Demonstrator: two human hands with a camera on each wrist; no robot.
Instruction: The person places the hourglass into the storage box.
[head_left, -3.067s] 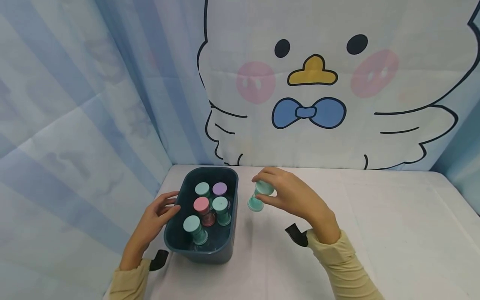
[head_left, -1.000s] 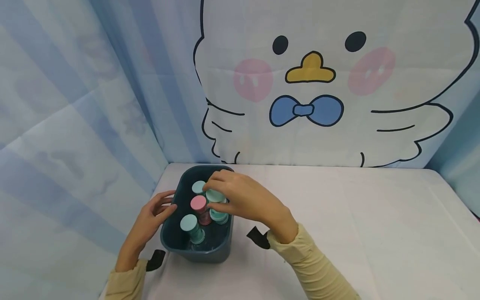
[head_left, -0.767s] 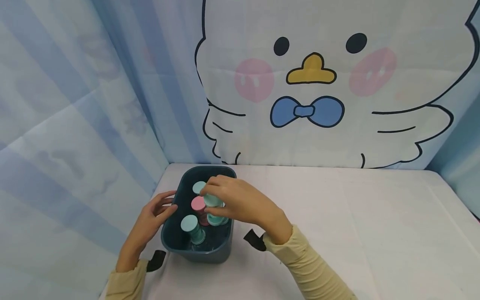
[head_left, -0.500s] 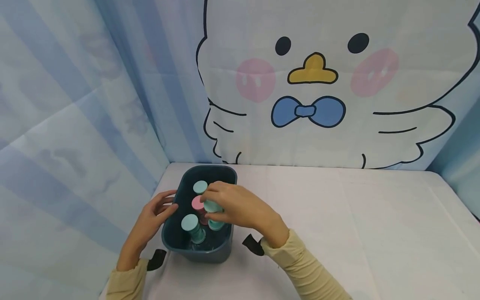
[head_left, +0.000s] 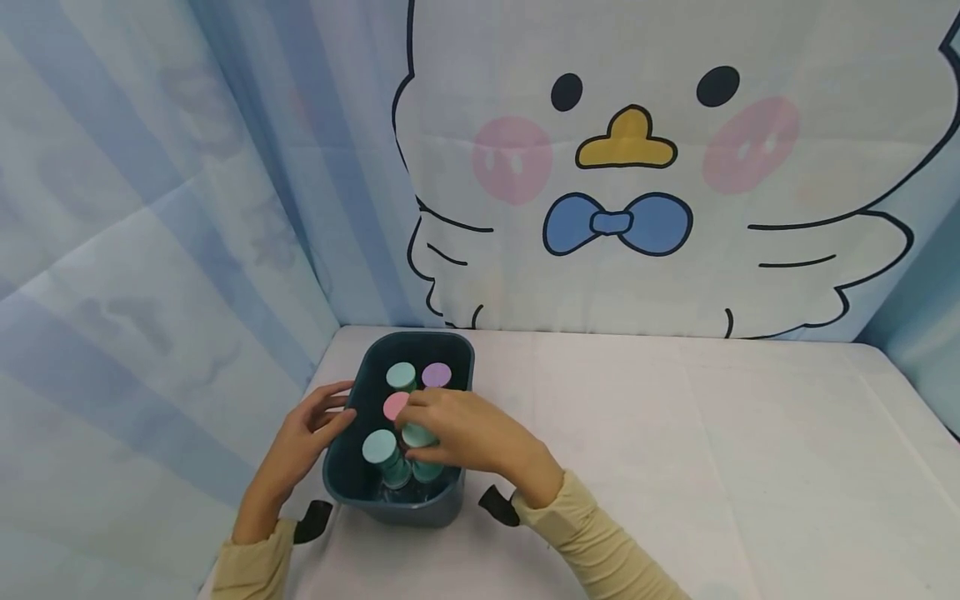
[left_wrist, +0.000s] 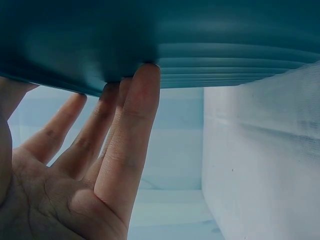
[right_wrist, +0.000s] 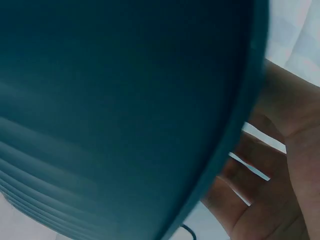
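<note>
A dark blue-green plastic bin (head_left: 408, 510) holds several upright sand timers with wide round ends and narrower middles. My right hand (head_left: 468, 429) reaches over its right rim and pinches a mint sand timer (head_left: 418, 437) by its top, thumb on the near side. Just left of that stands another mint timer (head_left: 380, 448). A pink timer (head_left: 395, 406) shows partly behind my fingertips; farther back are a mint one (head_left: 401, 375) and a purple one (head_left: 437, 375). My left hand (head_left: 303, 429) touches the bin's left side; its straight fingers (left_wrist: 132, 120) lie against the outer wall.
The bin stands at the left of a white-covered table (head_left: 675, 458). A printed cloth with a cartoon face (head_left: 622, 275) hangs behind it, and a blue-and-white curtain (head_left: 150, 292) hangs at the left.
My right hand has carried the mint timer from right of the bin to inside it, then nearer and lower. The purple timer shows again. My left hand has stayed at the bin.
</note>
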